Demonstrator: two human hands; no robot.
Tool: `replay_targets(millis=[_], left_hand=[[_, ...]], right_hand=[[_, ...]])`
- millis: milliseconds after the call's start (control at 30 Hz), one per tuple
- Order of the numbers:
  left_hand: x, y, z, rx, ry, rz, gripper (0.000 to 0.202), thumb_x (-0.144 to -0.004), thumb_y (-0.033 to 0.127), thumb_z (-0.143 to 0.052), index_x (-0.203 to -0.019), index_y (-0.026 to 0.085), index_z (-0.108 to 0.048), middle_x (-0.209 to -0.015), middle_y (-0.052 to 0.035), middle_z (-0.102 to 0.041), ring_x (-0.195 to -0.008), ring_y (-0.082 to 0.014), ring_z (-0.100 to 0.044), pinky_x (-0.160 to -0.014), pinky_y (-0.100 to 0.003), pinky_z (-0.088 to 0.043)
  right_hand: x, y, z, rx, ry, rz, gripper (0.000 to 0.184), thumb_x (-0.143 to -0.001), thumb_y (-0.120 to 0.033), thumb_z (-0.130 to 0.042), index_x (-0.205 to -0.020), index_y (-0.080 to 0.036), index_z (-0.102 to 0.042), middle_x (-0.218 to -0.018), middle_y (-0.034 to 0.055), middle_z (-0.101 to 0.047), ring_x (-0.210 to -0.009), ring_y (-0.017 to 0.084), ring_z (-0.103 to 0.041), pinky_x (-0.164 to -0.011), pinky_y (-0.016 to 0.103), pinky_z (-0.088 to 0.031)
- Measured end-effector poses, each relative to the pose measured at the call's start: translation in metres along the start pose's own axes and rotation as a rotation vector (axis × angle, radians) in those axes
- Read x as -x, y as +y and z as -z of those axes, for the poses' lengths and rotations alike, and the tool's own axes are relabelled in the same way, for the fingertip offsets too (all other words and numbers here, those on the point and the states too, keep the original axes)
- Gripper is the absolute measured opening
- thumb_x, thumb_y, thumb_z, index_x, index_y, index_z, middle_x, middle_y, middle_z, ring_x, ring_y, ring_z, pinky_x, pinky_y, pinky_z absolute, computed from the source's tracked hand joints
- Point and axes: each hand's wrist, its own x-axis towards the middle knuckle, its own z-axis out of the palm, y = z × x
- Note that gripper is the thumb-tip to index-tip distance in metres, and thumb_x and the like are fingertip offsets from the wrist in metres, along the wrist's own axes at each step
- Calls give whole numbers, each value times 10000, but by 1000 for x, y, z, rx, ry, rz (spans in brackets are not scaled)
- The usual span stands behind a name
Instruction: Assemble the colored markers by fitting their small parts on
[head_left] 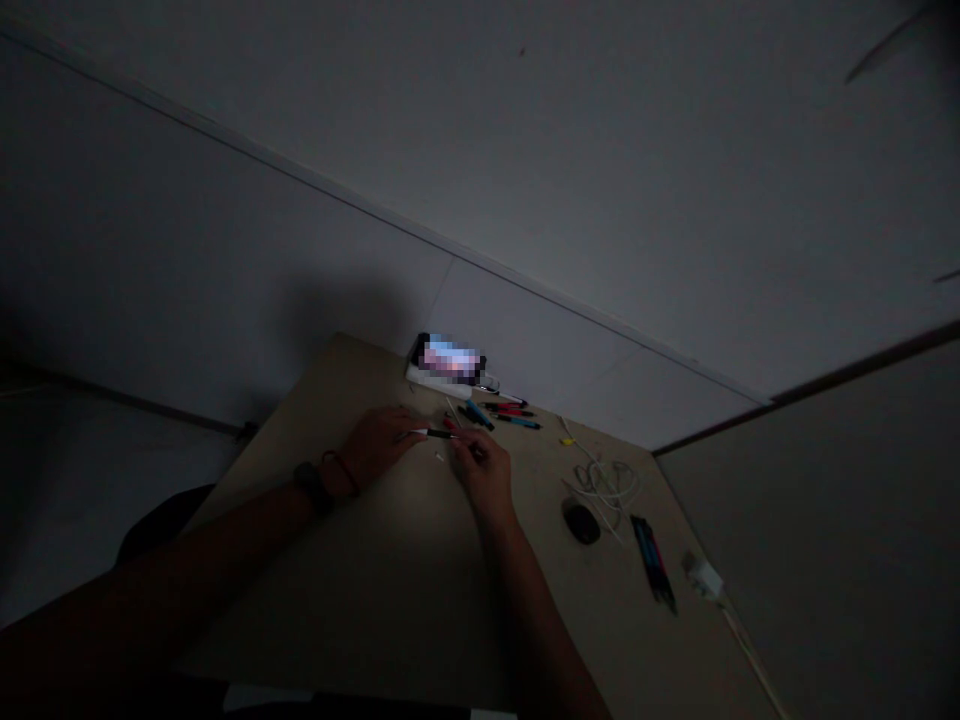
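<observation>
The room is dim. My left hand (379,445) rests on a beige table (390,590) with its fingers curled round one end of a thin pen (437,433). My right hand (484,475) is pinched on the pen's other end, just to the right. A watch and a band sit on my left wrist. Several more pens (504,412) in blue, red and black lie scattered just beyond my hands. A small white scrap lies on the table between my hands.
A lit phone screen (450,359) stands on a white block at the table's far edge. To the right lie a tangled white cable (604,482), a dark round object (581,521), a bundle of pens (652,560) and a white charger (703,577). Walls close in behind.
</observation>
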Motion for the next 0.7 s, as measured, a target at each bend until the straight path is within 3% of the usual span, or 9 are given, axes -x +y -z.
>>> replay_targets(millis=[300,700], left_hand=[[0,5,3,10,-2,-7,292,-1013,368,-551,-1095,204,-779,-1044,-73,-761,-998,-222,-683,-937,-367,-522],[0,5,1,-11,-2,-40,302,-1024,375,-535,-1110,214,-775,-1004,-72,-756,-984,-224,-667,-923,-373,-515]], right_hand=[[1,7,-1,37,3,-27,246,-877,-446,-683,-900,-215,-765,-948,90,-797,-900,261,-721,-810,371,-557],[2,6,-1,97,-24,14,288,-936,-492,-613,-853,-225,-685,-854,57,-759,-835,241,-690,-750,326,-514]])
